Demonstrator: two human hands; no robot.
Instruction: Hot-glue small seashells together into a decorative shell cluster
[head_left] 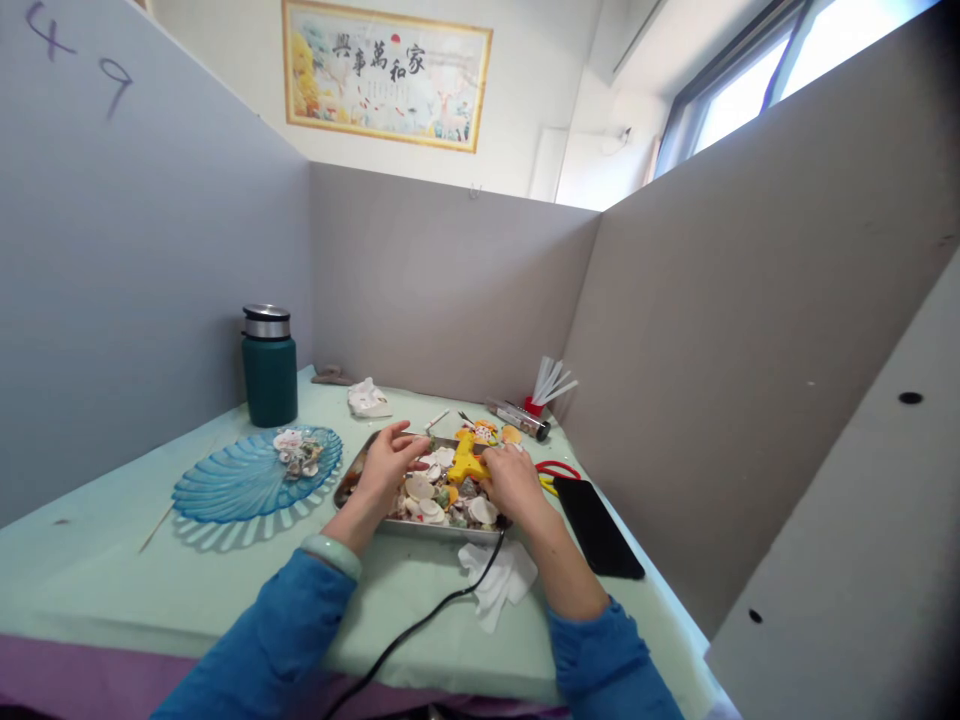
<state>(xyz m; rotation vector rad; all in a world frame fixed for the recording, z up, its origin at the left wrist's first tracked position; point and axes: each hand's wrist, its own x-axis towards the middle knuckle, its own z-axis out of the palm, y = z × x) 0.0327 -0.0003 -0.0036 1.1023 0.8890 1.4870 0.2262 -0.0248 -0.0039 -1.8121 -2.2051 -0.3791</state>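
Right hand (pixel 514 484) grips the yellow hot-glue gun (pixel 466 460) above seashells (pixel 420 488) in the metal tray (pixel 439 532); left hand (pixel 387 464) at tray's left, grasp indeterminable.

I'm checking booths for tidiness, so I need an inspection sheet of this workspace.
Surface: pale green cover, purple fabric below its near edge.
Job's things: metal tray holding shells, yellow glue gun above them; blue plate bearing a shell cluster.
Clutter: green bottle, black phone, white tissue before the tray.
Hands: left hand over the tray; right hand at the glue gun; grips unclear.
Cables: black cable crosses the tissue, leaving over the near edge.
Surroundings: grey partitions on three sides; poster and window beyond.
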